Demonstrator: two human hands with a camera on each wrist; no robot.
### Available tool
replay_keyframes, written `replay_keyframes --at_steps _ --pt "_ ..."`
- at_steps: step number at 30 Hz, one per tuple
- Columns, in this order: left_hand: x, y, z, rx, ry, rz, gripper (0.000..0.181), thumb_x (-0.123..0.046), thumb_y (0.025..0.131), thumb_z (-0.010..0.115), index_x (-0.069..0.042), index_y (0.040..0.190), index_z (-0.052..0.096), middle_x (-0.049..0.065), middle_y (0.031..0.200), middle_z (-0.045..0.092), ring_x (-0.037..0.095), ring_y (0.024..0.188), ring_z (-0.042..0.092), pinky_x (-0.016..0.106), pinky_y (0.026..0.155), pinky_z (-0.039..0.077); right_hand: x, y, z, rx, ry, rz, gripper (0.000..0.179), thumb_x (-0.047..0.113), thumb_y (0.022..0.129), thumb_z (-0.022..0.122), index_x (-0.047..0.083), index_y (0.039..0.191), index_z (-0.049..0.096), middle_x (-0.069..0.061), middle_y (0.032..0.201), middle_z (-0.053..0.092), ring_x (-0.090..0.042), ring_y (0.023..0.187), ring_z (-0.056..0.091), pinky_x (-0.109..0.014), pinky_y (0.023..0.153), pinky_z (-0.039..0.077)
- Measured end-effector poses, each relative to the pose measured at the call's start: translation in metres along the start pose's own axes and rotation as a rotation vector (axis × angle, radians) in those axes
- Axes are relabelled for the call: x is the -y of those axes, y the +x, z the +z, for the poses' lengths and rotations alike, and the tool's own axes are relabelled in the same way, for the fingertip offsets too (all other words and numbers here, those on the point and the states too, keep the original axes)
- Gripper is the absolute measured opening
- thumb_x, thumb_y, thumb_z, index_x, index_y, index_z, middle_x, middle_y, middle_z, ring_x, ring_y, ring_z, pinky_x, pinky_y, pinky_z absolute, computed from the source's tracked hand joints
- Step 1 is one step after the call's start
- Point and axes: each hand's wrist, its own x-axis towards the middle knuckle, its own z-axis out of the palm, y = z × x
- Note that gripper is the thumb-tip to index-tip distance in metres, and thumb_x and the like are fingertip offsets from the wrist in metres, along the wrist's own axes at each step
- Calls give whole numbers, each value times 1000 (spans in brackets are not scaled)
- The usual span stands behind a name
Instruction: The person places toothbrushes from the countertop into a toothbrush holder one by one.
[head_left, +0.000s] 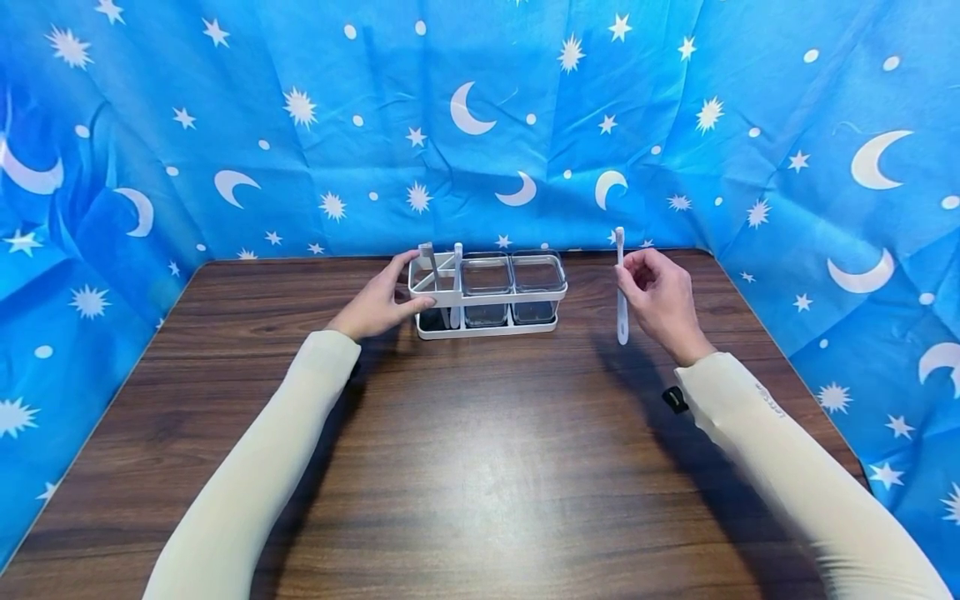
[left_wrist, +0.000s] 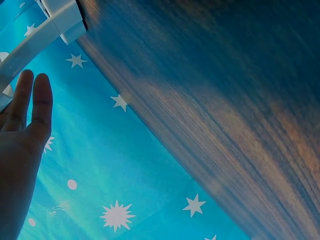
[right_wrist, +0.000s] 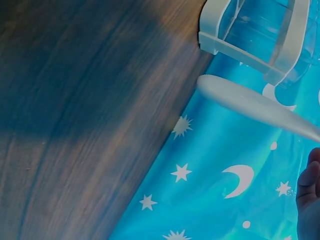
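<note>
My right hand (head_left: 663, 292) pinches a white toothbrush (head_left: 622, 321) between thumb and fingers, upright with its bristle head on top, to the right of a white toothbrush holder (head_left: 487, 335). In the right wrist view the rounded handle end of that toothbrush (right_wrist: 250, 104) shows large. My left hand (head_left: 381, 302) grips the holder's left end, thumb at the front rail and index finger at the back. Inside the left section stand a grey toothbrush (head_left: 427, 252), leaning, and a white upright one (head_left: 457, 271). Two clear cups (head_left: 486, 292) (head_left: 537, 287) fill the other sections.
The holder stands near the back edge of a dark wooden table (head_left: 480, 467). Behind and along both sides hangs a blue cloth (head_left: 420, 92) with white moons and stars. A small black tag (head_left: 675, 400) hangs at the right sleeve.
</note>
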Motion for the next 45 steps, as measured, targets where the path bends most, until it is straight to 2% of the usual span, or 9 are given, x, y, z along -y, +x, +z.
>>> replay_keyframes --at_steps 14,24,27,31,34,40,45 --pt "2 0 0 1 -1 0 87 -59 83 62 -29 151 15 8 151 25 30 127 38 51 103 33 11 7 4 -56 94 -95 15 16 92 63 5 102 60 -1 86 57 -9 71 49 -18 60 42" --pt "0 0 0 8 7 3 87 -58 84 62 -29 151 15 9 152 24 30 130 36 51 104 30 26 16 6 -143 223 -171 14 8 91 63 -4 98 61 -7 87 62 -12 67 51 -18 59 42" --pt "0 0 0 8 5 0 87 -58 83 61 -29 151 14 8 152 24 30 129 36 51 104 31 37 17 7 -156 276 -181 13 2 90 63 -7 99 61 -11 89 63 -12 69 54 -16 63 46" --pt "1 0 0 7 -5 2 87 -57 84 62 -29 151 15 9 151 25 30 128 37 51 103 32 64 19 6 -177 346 -200 12 -5 89 61 -12 98 58 -17 89 62 -21 73 58 -18 69 49" --pt "3 0 0 5 -4 3 87 -57 83 62 -30 151 15 8 151 25 30 128 37 51 103 32 85 21 7 -187 385 -214 12 -6 89 59 -16 96 56 -20 88 60 -25 73 57 -19 68 49" --pt "7 2 2 -8 5 13 87 -59 83 62 -30 150 15 6 152 24 28 131 34 49 104 30 109 30 15 -188 425 -230 12 -4 90 60 -14 96 55 -15 89 60 -14 76 57 -21 72 49" --pt "7 3 2 -12 4 19 86 -59 83 62 -31 150 16 6 152 25 28 129 37 50 103 33 122 34 21 -190 437 -248 13 -4 89 61 -13 97 55 -16 90 62 -12 77 58 -24 75 51"
